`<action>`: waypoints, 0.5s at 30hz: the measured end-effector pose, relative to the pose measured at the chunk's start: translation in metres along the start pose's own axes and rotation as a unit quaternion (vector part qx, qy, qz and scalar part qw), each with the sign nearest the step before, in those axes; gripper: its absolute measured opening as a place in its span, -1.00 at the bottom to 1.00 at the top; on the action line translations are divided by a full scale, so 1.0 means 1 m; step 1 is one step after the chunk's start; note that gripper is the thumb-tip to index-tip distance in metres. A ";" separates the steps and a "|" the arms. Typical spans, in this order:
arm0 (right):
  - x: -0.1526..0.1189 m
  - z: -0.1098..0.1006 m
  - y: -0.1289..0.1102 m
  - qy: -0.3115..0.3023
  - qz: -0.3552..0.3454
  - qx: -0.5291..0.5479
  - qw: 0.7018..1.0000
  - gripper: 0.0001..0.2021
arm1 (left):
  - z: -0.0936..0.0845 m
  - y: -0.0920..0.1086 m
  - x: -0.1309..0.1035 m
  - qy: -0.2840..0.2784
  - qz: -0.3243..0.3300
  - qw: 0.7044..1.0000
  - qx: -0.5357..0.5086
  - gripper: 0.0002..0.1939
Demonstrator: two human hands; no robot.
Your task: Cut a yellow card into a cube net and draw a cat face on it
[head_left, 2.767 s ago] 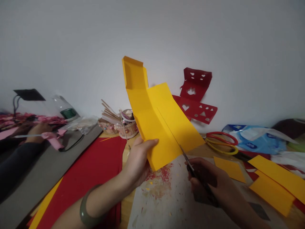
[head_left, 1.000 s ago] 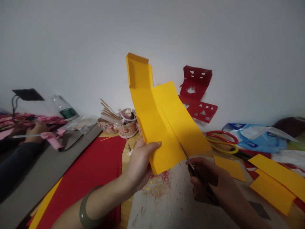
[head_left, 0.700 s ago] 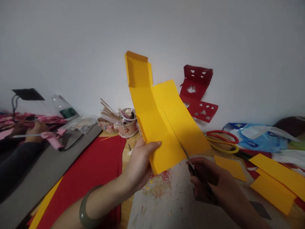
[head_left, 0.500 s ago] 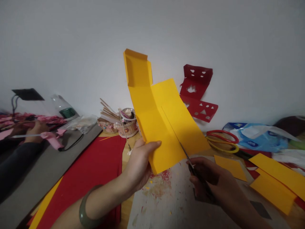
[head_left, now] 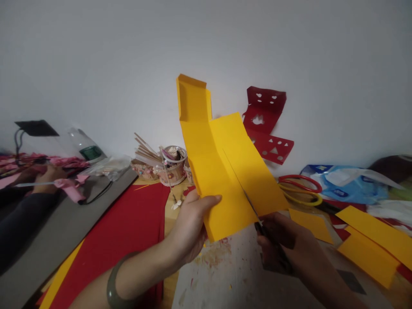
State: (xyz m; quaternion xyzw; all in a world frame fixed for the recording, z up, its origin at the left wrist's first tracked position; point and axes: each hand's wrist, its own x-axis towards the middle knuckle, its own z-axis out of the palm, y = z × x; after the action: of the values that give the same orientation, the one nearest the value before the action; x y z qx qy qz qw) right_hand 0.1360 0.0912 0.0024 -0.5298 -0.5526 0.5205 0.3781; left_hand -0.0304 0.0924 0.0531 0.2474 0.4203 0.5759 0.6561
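Note:
A folded yellow card [head_left: 206, 159] with a boxlike flap at its top is held up in front of me. My left hand [head_left: 193, 223] pinches its lower left edge, thumb on the front face. My right hand [head_left: 289, 240] is closed round dark-handled scissors [head_left: 273, 246]. Their blades lie at the lower edge of the card, where a thin line runs up its right panel. A cut-out red card [head_left: 268, 124] is behind, to the right.
Red sheets [head_left: 128, 227] lie at left, beside a grey board [head_left: 77, 214]. A person's hand [head_left: 48, 178] is near a pink glue gun [head_left: 69, 189]. Decorated pots [head_left: 172, 171] stand behind. At right are red-handled scissors [head_left: 302, 182], yellow pieces [head_left: 370, 253] and a blue packet [head_left: 347, 189].
The yellow card has shifted slightly right and down with my left hand. The scissor blades now overlap the card's lower edge with less of their length showing. My right hand has barely moved.

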 end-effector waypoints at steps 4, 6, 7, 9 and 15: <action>0.002 -0.001 0.005 0.004 -0.031 -0.002 1.000 -0.80 | 0.001 -0.001 -0.001 -0.016 0.005 1.000 -0.007 -0.80; 0.002 -0.002 0.007 0.004 -0.036 -0.008 0.999 -0.81 | 0.001 -0.001 -0.001 -0.016 0.006 1.000 -0.010 -0.79; 0.003 -0.002 0.008 0.000 -0.035 -0.008 0.999 -0.81 | 0.000 -0.001 -0.001 -0.017 0.006 1.000 -0.012 -0.78; 0.002 -0.003 0.007 -0.007 -0.026 -0.004 1.000 -0.81 | -0.001 -0.001 0.000 -0.019 0.005 1.000 -0.016 -0.75; 0.001 -0.001 0.003 0.008 0.003 -0.003 1.000 -0.78 | 0.001 -0.001 -0.002 -0.023 0.003 0.999 -0.024 -0.70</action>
State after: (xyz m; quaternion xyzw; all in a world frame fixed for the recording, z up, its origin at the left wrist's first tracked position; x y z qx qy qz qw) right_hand 0.1377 0.0924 0.0000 -0.5368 -0.5494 0.5156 0.3797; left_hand -0.0291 0.0906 0.0532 0.2466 0.3904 0.5820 0.6694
